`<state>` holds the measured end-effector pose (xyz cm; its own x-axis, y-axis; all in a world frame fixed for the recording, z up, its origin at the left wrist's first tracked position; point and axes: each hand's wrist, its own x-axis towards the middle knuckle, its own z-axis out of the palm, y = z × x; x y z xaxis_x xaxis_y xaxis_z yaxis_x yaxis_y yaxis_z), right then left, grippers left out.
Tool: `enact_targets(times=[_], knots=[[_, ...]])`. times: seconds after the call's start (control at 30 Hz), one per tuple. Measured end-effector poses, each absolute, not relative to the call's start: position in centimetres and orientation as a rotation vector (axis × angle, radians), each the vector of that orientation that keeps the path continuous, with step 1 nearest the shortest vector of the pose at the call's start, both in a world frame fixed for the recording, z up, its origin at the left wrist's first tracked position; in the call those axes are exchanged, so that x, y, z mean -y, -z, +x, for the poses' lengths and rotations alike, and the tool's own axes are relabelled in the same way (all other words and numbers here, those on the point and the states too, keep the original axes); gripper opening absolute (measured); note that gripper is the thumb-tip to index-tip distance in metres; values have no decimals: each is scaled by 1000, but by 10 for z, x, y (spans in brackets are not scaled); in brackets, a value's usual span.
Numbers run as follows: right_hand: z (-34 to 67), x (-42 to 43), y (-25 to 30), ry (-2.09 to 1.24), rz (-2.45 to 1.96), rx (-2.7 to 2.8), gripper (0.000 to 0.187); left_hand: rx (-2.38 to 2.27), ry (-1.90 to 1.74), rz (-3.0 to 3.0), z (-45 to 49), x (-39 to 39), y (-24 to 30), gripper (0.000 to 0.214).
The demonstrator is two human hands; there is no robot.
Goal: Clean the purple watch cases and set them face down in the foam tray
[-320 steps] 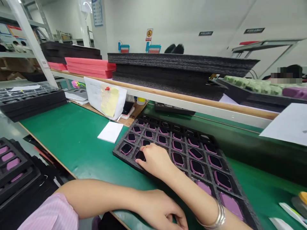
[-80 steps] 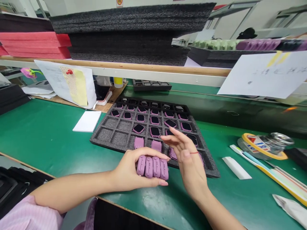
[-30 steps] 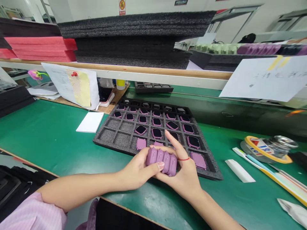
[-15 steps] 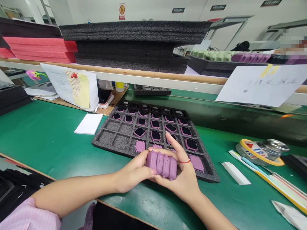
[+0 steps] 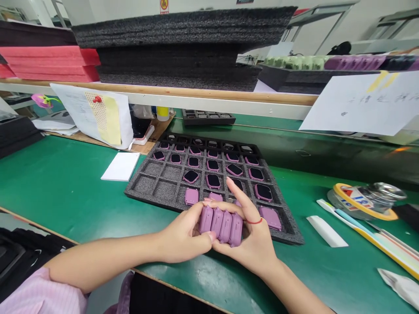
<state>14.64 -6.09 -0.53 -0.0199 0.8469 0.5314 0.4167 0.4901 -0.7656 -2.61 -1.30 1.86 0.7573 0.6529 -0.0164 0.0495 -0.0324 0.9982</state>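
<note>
Between my two hands I hold a row of several purple watch cases [image 5: 225, 226], standing on edge and pressed side by side. My left hand [image 5: 185, 233] closes on the row's left end, its thumb along the front. My right hand [image 5: 253, 237] grips the right end, with the index finger raised and a red cord round the wrist side. Just behind them lies a black foam tray [image 5: 157, 198] with square pockets. Many pockets hold purple watches with dark screens [image 5: 213, 180]; the near row has purple cases face down [image 5: 191, 196]. My hands hide part of that near row.
A white pad [image 5: 121, 166] lies left of the tray. To the right are a white packet [image 5: 327, 231], a toothbrush [image 5: 347, 224] and a glass jar with orange tape [image 5: 363, 200]. A shelf edge [image 5: 209, 99] crosses behind, bearing stacked black foam [image 5: 183, 28].
The camera view has tilted down and shifted slightly. Both hands keep hold of the row of purple watch cases in nearly the same pose.
</note>
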Motion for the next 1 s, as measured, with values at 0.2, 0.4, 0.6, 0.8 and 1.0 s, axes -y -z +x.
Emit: enact_targets(times=[0.2,0.4,0.6,0.8,1.0], knots=[[149,59,4,-510,-1087,1630,103,-595,-517,1611,-29,12,-23,48],[148,60,3,-542,-1102,1617,104,-554,-509,1626,-30,13,-26,57],[148,60,3,-554,-1099,1609,103,-551,-496,1670,-30,13,-25,60],[148,61,4,-575,-1090,1602,104,-525,-492,1709,-30,12,-26,61],[148,60,3,-564,-1092,1610,104,-552,-471,1682,-31,13,-25,60]])
